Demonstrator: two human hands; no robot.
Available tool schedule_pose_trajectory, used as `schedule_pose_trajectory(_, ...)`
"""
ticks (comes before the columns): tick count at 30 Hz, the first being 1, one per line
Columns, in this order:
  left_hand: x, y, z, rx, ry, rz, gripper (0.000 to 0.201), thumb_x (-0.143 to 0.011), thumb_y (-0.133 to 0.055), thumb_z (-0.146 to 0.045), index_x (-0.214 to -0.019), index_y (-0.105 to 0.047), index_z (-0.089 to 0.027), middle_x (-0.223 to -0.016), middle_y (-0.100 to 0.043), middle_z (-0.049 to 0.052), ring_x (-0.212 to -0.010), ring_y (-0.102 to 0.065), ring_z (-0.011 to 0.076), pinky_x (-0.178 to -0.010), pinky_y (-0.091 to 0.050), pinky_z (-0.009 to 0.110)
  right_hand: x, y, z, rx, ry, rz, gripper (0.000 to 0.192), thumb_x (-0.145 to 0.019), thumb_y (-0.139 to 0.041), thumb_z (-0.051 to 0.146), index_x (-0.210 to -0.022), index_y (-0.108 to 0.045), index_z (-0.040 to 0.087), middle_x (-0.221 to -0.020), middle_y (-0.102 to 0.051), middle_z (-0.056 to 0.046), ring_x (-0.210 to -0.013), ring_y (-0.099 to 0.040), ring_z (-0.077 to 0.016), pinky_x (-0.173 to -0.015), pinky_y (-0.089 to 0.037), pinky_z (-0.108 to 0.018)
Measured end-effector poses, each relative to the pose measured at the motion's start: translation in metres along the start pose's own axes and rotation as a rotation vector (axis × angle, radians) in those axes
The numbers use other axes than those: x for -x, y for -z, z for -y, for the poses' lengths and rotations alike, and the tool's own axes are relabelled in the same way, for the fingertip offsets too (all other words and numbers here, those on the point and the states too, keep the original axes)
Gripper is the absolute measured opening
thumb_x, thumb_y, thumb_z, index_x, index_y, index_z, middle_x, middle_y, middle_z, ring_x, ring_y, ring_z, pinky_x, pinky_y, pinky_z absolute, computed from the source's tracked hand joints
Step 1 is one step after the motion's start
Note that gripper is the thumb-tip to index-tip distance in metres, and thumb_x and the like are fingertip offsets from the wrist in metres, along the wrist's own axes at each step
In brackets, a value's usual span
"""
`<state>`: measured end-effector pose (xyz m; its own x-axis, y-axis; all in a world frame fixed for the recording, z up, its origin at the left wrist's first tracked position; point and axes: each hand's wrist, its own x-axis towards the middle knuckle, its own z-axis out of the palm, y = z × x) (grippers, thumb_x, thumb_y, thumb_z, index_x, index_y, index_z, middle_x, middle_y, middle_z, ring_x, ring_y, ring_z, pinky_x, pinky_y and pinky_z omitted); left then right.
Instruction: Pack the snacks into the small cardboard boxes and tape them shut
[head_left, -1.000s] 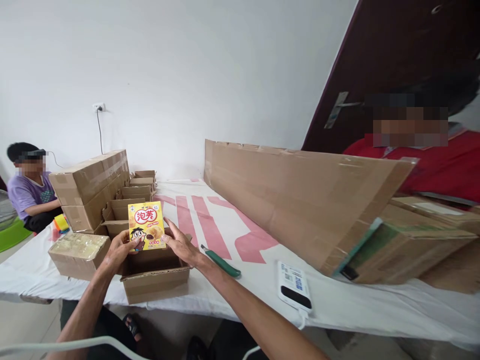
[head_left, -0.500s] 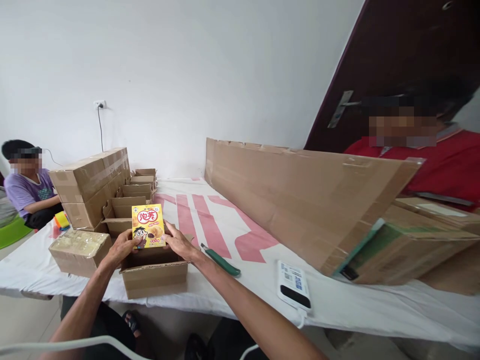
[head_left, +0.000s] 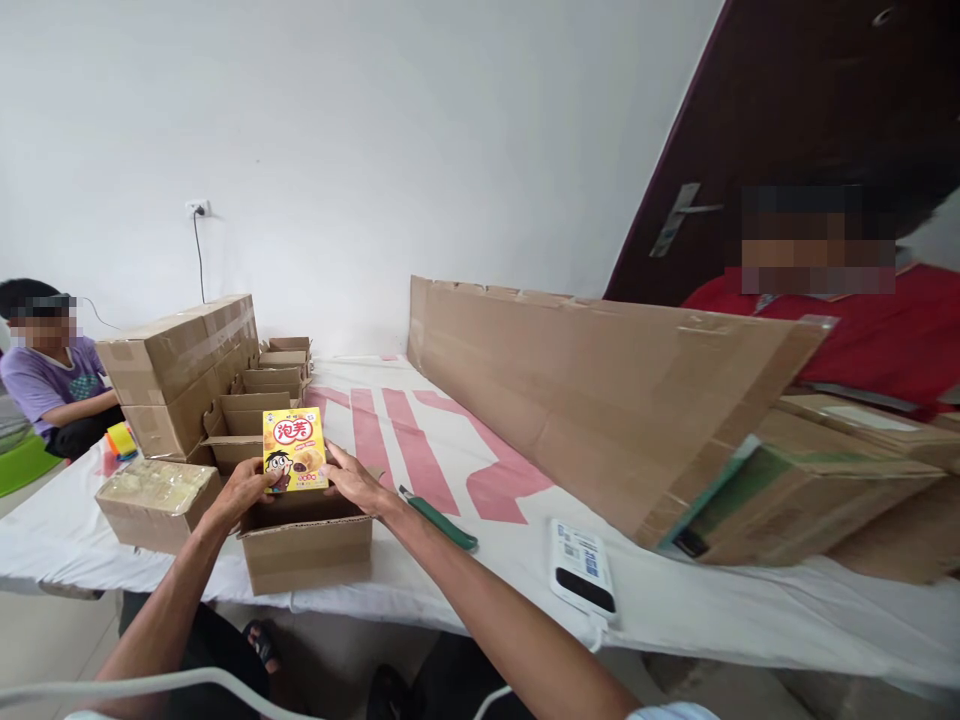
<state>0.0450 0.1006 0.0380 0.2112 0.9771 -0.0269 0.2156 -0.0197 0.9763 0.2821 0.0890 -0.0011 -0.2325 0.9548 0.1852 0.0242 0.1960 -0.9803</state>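
Note:
A yellow snack box [head_left: 292, 450] with a cartoon face and pictures of puffs is held upright between my two hands. My left hand [head_left: 249, 488] grips its lower left edge, thumb on the front. On the lower right edge, my right hand [head_left: 354, 480] pinches it with the thumb in front. Just below and behind my hands stands an open cardboard carton [head_left: 307, 555], its inside mostly hidden. A green utility knife [head_left: 439, 520] lies on the cloth right of the carton.
Left of the carton sits a taped box [head_left: 157, 505]; behind it are stacked closed cartons [head_left: 172, 350] and a row of open cartons [head_left: 274, 385]. A long cardboard panel [head_left: 585, 390] crosses the right side. A white device [head_left: 581, 570] lies nearer. Two people sit left and right.
The whole scene shifts slightly left as my view turns a little. Both hands keep the snack box in nearly the same place above the carton.

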Motion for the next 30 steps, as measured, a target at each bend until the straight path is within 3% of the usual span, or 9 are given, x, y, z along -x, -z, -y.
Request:
schedule_pose_trajectory(16, 0.003, -0.001, -0.002, -0.011, -0.007, 0.0, 0.06, -0.057, -0.097, -0.054, -0.096, -0.077, -0.013, -0.1, -0.082, 0.016, -0.099, -0.074, 0.0325, -0.069, -0.056, 0.032, -0.001, -0.002, 0.0, 0.009, -0.002, -0.004, 0.081, -0.084, -0.064, 0.037, -0.163, -0.049, 0.033, -0.131, -0.075, -0.006, -0.102, -0.072, -0.0244, -0.069, -0.061, -0.031)
schedule_pose_trajectory(30, -0.004, 0.003, 0.008, -0.023, -0.017, 0.0, 0.074, -0.057, -0.096, -0.06, -0.11, -0.077, -0.012, -0.107, -0.082, 0.016, -0.099, -0.075, 0.0322, -0.065, -0.054, 0.029, 0.007, -0.003, 0.003, 0.016, 0.033, -0.014, 0.085, -0.088, -0.061, 0.037, -0.17, -0.039, 0.029, -0.137, -0.074, -0.007, -0.106, -0.073, -0.0259, -0.073, -0.062, -0.033)
